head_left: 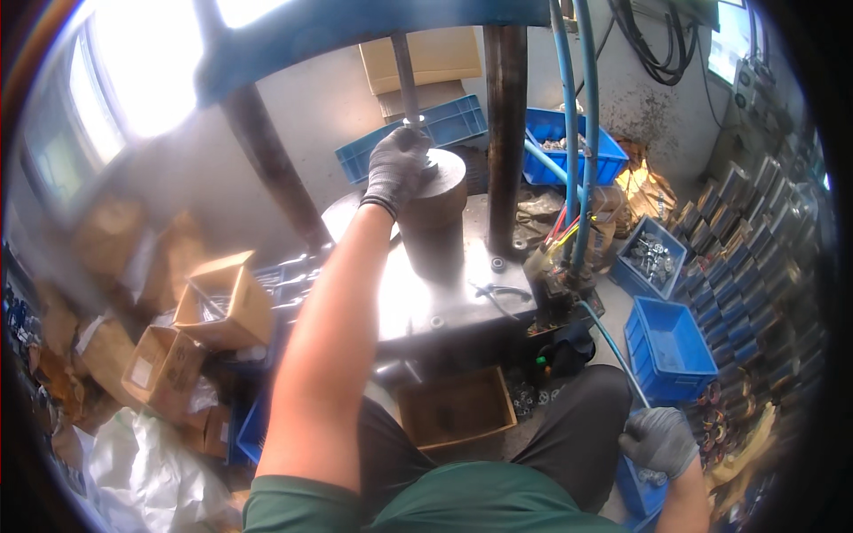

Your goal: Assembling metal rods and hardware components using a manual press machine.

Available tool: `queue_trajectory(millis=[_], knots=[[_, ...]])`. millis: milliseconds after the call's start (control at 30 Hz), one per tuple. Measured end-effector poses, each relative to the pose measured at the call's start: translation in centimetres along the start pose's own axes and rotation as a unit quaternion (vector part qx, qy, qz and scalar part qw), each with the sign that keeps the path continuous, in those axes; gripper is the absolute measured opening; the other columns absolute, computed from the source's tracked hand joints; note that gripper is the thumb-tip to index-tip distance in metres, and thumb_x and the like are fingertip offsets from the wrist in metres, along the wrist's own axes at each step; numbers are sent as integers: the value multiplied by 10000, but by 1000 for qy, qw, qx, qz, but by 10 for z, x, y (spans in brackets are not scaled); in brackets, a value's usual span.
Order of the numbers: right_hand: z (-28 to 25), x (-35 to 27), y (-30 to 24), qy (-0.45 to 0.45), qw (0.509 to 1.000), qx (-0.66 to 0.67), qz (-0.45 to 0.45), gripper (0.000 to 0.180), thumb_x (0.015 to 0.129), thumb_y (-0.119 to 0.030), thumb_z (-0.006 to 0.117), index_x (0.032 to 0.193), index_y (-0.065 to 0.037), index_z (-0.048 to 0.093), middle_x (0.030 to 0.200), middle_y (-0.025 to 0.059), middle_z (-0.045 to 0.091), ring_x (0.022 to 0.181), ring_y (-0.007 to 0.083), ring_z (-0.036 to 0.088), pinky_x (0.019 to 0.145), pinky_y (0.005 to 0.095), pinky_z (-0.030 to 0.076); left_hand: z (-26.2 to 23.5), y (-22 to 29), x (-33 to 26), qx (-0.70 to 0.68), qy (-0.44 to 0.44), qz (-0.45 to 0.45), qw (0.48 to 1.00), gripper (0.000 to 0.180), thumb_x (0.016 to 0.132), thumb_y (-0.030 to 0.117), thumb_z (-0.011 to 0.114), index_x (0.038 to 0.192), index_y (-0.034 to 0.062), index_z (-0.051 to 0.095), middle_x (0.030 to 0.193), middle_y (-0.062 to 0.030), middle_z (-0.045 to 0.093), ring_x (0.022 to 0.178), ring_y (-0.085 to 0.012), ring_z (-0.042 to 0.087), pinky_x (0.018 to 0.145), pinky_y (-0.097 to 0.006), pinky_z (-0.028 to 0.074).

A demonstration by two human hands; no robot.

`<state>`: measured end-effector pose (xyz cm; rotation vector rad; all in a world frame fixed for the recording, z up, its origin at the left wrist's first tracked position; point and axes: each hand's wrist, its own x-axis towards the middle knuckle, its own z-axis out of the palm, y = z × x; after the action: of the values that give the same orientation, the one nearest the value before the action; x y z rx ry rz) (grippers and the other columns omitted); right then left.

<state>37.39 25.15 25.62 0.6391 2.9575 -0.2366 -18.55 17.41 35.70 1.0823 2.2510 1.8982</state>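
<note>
My left hand, in a grey knitted glove, is raised at the top of a thick metal cylinder on the press bed. Its fingers are closed just below the end of a vertical metal rod; what they hold is hidden. Low on the right, my right hand, also gloved, is wrapped round the end of a thin light-blue lever. That lever runs up to a valve block beside the press. A pair of pliers lies on the metal press bed.
Blue hoses hang right of the dark press column. Blue bins and stacked metal parts line the right side. Cardboard boxes and a white sack stand at left. An open carton lies beneath the bed.
</note>
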Motion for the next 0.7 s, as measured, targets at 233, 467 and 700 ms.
queue_trajectory(millis=[233,467,700], knots=[[-36,20,3,103,991,62,-59,182,753,-211,762,853,-60,746,753,163,685,713,383,691,668,469,558,-1,-9,5,-127,-42,-40,990,290,980,290,697,1100,26,711,913,-54,688,833,-127,642,769,-293,558],[-34,15,4,84,993,51,-71,151,756,-160,700,867,-70,749,749,157,684,707,378,688,678,476,560,-3,-14,8,-102,-11,-21,995,465,1003,466,659,1207,49,687,942,-56,688,840,-126,635,796,-293,537],[-22,9,0,26,999,1,-46,133,757,-184,670,711,-62,646,695,170,636,669,399,648,639,495,530,-4,-20,15,-137,-25,-14,990,397,1016,383,667,1252,63,661,912,-38,667,837,-114,627,782,-282,538]])
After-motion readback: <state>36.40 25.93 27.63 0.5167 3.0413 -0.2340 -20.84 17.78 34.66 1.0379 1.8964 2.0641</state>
